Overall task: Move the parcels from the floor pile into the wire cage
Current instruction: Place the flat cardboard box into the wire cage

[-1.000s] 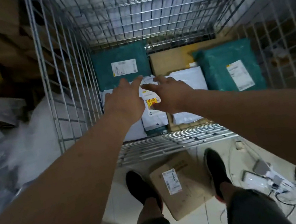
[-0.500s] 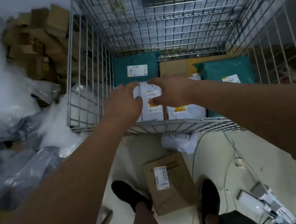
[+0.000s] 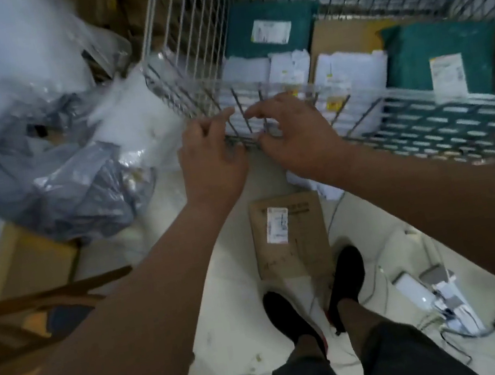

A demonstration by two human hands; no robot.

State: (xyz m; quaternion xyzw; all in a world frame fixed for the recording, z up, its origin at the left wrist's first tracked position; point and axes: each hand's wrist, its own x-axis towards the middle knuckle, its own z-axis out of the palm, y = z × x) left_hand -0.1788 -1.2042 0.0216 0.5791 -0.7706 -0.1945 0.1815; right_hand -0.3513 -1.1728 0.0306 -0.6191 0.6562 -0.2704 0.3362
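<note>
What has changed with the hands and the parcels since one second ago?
Both hands let go of the white parcel and drew back toward the person: left hand and right hand now hover empty over the front edge of the wire cage. The teal parcels and the floor carton stayed put.

Two teal parcels [image 3: 270, 28], three white parcels [image 3: 351, 72] (all caged), one brown floor parcel [image 3: 288, 232].

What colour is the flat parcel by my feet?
The flat parcel is brown with a white label; head view.
</note>
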